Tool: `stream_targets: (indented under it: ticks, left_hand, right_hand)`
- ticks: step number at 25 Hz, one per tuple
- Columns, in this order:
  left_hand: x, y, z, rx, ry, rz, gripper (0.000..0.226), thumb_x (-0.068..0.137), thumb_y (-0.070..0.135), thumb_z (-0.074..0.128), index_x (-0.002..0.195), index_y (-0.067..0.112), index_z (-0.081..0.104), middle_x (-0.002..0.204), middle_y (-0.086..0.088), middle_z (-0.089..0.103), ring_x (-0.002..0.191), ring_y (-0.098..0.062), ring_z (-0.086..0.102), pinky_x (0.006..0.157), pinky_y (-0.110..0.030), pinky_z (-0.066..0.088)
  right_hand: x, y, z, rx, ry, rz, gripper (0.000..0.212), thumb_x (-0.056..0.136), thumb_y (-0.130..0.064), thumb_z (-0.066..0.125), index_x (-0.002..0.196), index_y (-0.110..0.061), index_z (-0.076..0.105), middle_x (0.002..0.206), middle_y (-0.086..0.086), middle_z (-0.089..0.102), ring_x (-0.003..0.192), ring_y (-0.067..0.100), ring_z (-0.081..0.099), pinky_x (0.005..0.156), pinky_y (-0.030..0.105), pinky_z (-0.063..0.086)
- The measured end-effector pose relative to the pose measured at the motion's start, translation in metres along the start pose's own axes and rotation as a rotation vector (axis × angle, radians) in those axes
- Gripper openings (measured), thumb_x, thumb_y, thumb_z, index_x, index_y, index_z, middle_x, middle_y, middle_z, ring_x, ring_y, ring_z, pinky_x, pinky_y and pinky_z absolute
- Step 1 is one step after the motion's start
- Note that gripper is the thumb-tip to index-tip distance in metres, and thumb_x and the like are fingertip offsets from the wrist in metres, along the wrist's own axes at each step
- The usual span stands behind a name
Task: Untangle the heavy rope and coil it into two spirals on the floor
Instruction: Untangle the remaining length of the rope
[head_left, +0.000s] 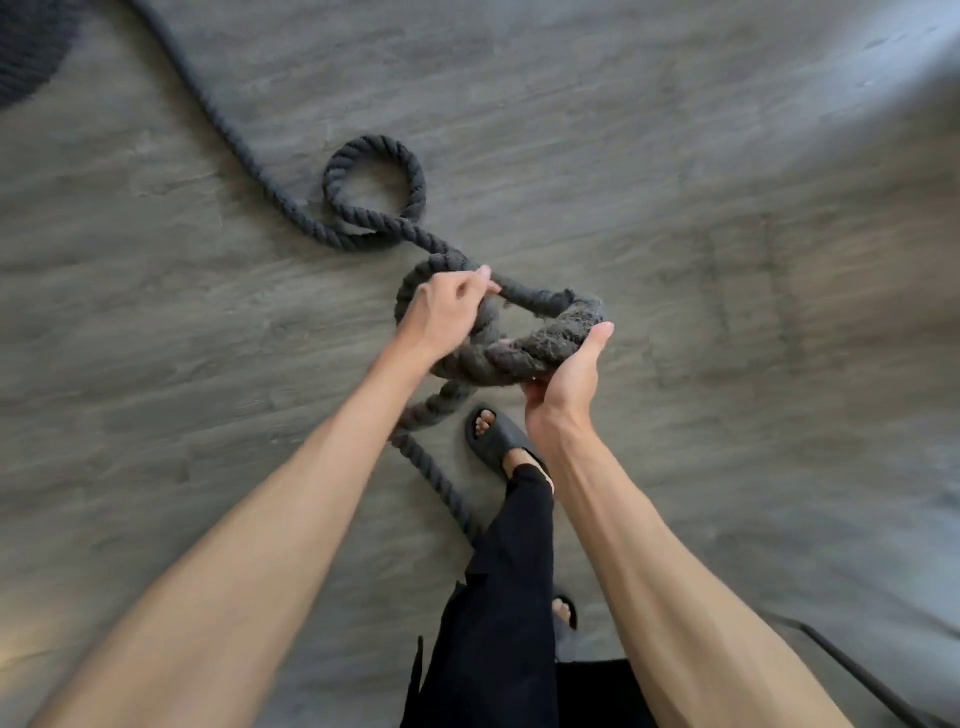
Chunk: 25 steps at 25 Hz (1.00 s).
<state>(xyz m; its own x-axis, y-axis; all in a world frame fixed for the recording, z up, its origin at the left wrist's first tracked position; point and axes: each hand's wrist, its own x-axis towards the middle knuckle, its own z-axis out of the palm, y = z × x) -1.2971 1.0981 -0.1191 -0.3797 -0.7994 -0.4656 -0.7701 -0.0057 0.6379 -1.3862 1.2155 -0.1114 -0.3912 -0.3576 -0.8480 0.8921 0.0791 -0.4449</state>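
A thick dark grey twisted rope (223, 130) runs from the top left across the floor and forms a small round loop (375, 189) on the ground. Nearer me it rises into a lifted knot-like tangle (519, 353) with frayed fuzzy strands. My left hand (444, 312) grips the upper left strand of that tangle from above, fingers pinched around it. My right hand (566, 374) cups the tangle's lower right curve from beneath, thumb up beside it. Another stretch of rope (436, 478) drops from the tangle and trails down past my left foot.
The floor (675, 182) is grey wood-look planking. My foot in a black sandal (498, 436) stands just below the tangle, with black trousers beneath. A dark woven mat (31, 47) lies at the top left. A dark metal frame edge (857, 670) shows at the bottom right.
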Motion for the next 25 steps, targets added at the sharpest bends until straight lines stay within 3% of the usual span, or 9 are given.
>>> stream_targets:
  ticks: [3,5,10,13,15,17,20,23,25]
  left_hand:
    - [-0.061,-0.031,0.019,0.063,-0.288,-0.008,0.047,0.103,0.043,0.036,0.095,0.027,0.080,0.114,0.001,0.074,0.119,-0.014,0.062,0.108,-0.025,0.038]
    - [-0.119,-0.030,0.044,0.079,-0.467,0.041,0.055,0.099,0.040,0.031,0.088,0.017,0.080,0.118,-0.008,0.072,0.119,-0.020,0.060,0.114,-0.036,0.035]
    - [-0.264,-0.026,0.122,0.232,-0.375,0.196,0.046,0.097,0.034,0.033,0.105,0.008,0.070,0.116,-0.007,0.063,0.121,-0.024,0.049,0.109,-0.039,0.032]
    - [-0.332,-0.032,0.155,0.118,-0.312,0.188,0.048,0.101,0.031,0.030,0.099,0.002,0.068,0.103,-0.014,0.064,0.106,-0.027,0.054,0.102,-0.038,0.035]
    - [-0.376,-0.047,0.169,0.124,-0.380,0.146,0.066,0.105,0.043,0.021,0.102,-0.004,0.067,0.095,-0.021,0.066,0.094,-0.025,0.056,0.095,-0.033,0.036]
    - [-0.416,-0.072,0.179,0.118,-0.421,0.012,0.075,0.098,0.065,0.019,0.084,0.008,0.067,0.076,-0.007,0.067,0.078,-0.014,0.058,0.081,-0.031,0.042]
    - [-0.461,-0.106,0.189,0.053,-0.544,-0.142,0.073,0.081,0.089,0.025,0.061,0.021,0.046,0.055,0.014,0.058,0.053,0.003,0.049,0.062,-0.017,0.039]
    - [-0.490,-0.141,0.184,-0.264,-0.546,-0.235,0.055,0.078,0.069,0.063,0.059,0.017,0.060,0.054,0.001,0.064,0.052,-0.009,0.058,0.063,-0.025,0.046]
    - [-0.515,-0.166,0.173,-0.498,-0.444,-0.325,0.050,0.079,0.052,0.071,0.056,0.009,0.062,0.053,-0.010,0.060,0.051,-0.020,0.055,0.062,-0.032,0.045]
  right_hand:
    - [-0.040,-0.012,-0.057,0.000,-0.093,0.085,0.066,0.099,-0.068,0.035,0.111,-0.009,0.065,0.073,0.012,0.067,0.060,0.029,0.067,0.081,0.056,0.060]
    - [-0.066,-0.031,-0.109,-0.039,-0.104,0.100,0.068,0.099,-0.067,0.033,0.112,-0.005,0.059,0.067,0.012,0.057,0.055,0.027,0.060,0.076,0.051,0.058]
    - [-0.103,-0.057,-0.195,-0.060,-0.099,0.156,0.069,0.100,-0.069,0.026,0.103,-0.008,0.057,0.050,0.009,0.055,0.040,0.022,0.056,0.053,0.038,0.058]
    - [-0.104,-0.022,-0.242,0.048,-0.102,0.212,0.085,0.097,-0.074,0.019,0.088,-0.001,0.061,0.057,0.012,0.060,0.050,0.025,0.061,0.060,0.038,0.061]
    - [-0.110,0.018,-0.282,-0.053,-0.092,0.239,0.090,0.098,-0.072,0.012,0.098,0.001,0.065,0.072,0.016,0.070,0.063,0.026,0.066,0.069,0.038,0.060]
    - [-0.118,0.059,-0.325,-0.223,-0.027,0.244,0.089,0.101,-0.068,0.013,0.121,0.002,0.064,0.097,0.020,0.074,0.077,0.027,0.067,0.071,0.035,0.057]
    - [-0.138,0.129,-0.387,-0.444,0.061,0.259,0.077,0.104,-0.062,0.022,0.129,-0.002,0.064,0.115,0.017,0.072,0.096,0.029,0.070,0.081,0.037,0.058]
    - [-0.167,0.197,-0.418,-0.579,-0.067,0.314,0.066,0.109,-0.051,0.021,0.129,-0.007,0.065,0.108,0.013,0.073,0.099,0.025,0.068,0.090,0.037,0.050]
    - [-0.190,0.241,-0.428,-0.775,-0.159,0.271,0.050,0.111,-0.036,0.029,0.130,-0.008,0.065,0.121,0.017,0.070,0.115,0.029,0.065,0.106,0.040,0.047]
